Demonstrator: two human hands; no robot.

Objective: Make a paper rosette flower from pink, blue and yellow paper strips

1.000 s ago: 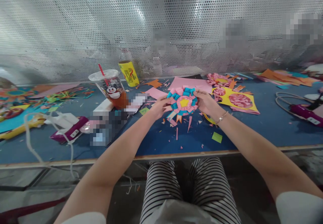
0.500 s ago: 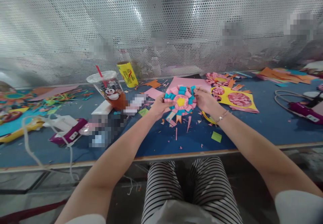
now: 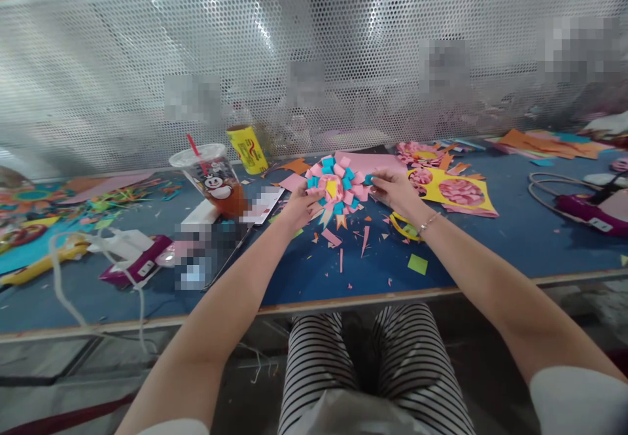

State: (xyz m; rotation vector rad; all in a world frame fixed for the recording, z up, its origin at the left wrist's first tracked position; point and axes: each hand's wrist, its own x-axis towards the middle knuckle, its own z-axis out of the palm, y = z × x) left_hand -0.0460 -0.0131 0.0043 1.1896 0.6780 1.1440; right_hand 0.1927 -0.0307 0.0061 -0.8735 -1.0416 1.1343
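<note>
Over the blue table (image 3: 304, 281), the left hand (image 3: 300, 207) is pinching the paper rosette (image 3: 333, 190) at left; the right hand (image 3: 394, 190) is pinching 1 blue piece (image 3: 368, 179). Probably light and crushable, the paper rosette is needing gentle edge holds.

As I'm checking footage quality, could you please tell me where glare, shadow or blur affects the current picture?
In the head view, bright glare streaks the metal screen; blocky pixelation hides patches there and on the table; shadow darkens the space beneath; the paper flower looks slightly soft.
</note>
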